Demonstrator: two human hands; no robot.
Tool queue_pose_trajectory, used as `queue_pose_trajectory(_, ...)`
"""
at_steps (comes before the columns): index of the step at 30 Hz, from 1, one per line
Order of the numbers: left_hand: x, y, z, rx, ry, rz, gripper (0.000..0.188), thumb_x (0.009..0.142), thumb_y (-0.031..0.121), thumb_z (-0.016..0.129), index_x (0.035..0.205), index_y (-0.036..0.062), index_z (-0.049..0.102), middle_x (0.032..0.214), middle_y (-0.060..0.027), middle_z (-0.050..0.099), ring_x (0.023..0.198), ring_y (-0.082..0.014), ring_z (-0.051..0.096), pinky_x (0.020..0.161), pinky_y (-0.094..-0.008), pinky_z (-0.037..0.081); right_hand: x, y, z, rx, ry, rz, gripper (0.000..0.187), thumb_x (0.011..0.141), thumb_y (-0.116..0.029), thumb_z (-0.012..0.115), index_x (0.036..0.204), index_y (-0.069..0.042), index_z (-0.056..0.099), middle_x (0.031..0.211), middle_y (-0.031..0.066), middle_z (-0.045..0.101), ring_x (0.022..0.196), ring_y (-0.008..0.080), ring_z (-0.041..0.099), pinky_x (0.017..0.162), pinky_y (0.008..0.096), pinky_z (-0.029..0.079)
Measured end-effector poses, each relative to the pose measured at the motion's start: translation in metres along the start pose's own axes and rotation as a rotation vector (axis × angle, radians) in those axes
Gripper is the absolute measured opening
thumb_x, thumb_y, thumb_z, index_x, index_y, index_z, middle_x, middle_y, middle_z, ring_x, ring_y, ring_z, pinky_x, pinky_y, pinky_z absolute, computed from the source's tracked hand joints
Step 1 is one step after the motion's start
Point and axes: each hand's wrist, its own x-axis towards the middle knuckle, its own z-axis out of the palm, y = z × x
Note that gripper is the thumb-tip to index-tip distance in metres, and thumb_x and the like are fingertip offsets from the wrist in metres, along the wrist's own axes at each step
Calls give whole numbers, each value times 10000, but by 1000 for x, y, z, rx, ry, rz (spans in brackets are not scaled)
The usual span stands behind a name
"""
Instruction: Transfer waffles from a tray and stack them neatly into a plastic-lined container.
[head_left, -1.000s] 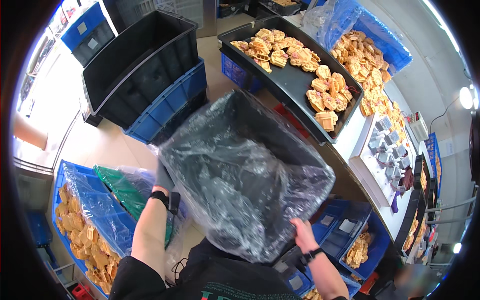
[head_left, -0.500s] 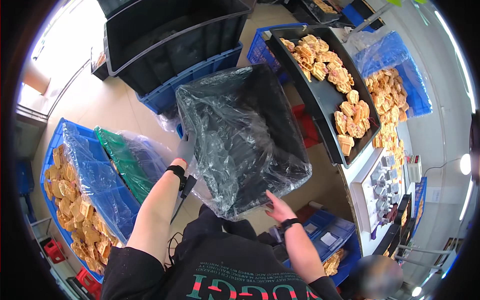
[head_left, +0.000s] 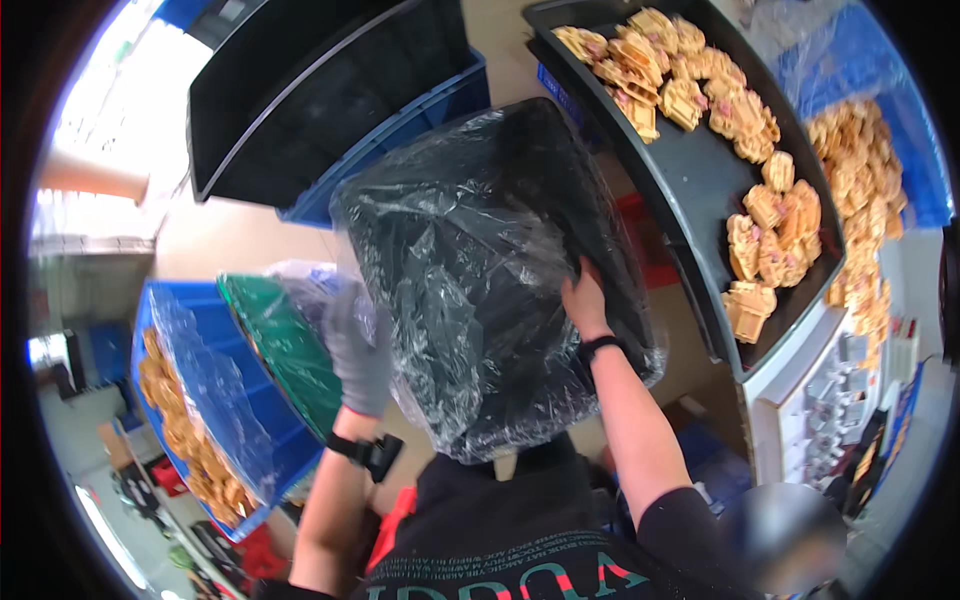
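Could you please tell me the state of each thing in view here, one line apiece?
Black bin: tilted, wrapped in a clear plastic bag, held up by both hands.
Left hand: gloved, pressed on the bag's side.
Right hand: bare, inside the bin.
Black tray: partly filled with tan pieces.
Blue crate: lined with plastic, holding tan pieces.
Big black tub: looks empty.

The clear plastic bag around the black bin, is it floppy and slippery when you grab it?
Probably floppy: the clear plastic bag wrinkles and sags loosely over the black bin. Likely slippery too, since it shines with glare. The left hand and right hand both press on it, so it may slide over the bin.
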Motion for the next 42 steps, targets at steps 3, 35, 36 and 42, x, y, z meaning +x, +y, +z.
queue_pose_trajectory(3, 3, 55, 43, -229, -400, -82, 503, 807, 89, 678, 1274, 12, 508, 1241, -211, 534, 1128, -378, 521, 963, -443, 417, -2, -14, 67, -12, -466, 98, 430, 837, -122, 506, 1258, -37, 509, 1215, 244, 563, 1164, 383, 525, 991, 467, 410)
queue_pose_trajectory(35, -93, -61, 211, 160, -1155, -685, 964, 726, 461, 709, 1478, 107, 219, 1467, -241, 263, 1365, -426, 267, 1110, -514, 272, 133, -87, 114, -106, -54, -233, 461, 879, -189, 510, 1325, -85, 455, 1376, 185, 414, 1271, 377, 396, 983, 545, 375)
queue_pose_trajectory(36, -90, -63, 208, 158, -1150, -693, 964, 726, 461, 709, 1478, 107, 219, 1467, -241, 263, 1365, -426, 267, 1110, -514, 272, 116, -89, 110, -144, -286, -224, 468, 879, -213, 516, 1331, -108, 455, 1375, 176, 417, 1271, 374, 397, 986, 552, 367)
queue_pose_trajectory(42, 17, -29, 205, 436, -1306, -279, 692, 859, 448, 553, 1434, 102, 381, 1529, -165, 264, 1403, -392, 228, 1132, -499, 213, 131, -17, 149, -477, -301, -385, 463, 884, -305, 531, 1326, -176, 482, 1371, 151, 451, 1287, 326, 406, 985, 573, 352)
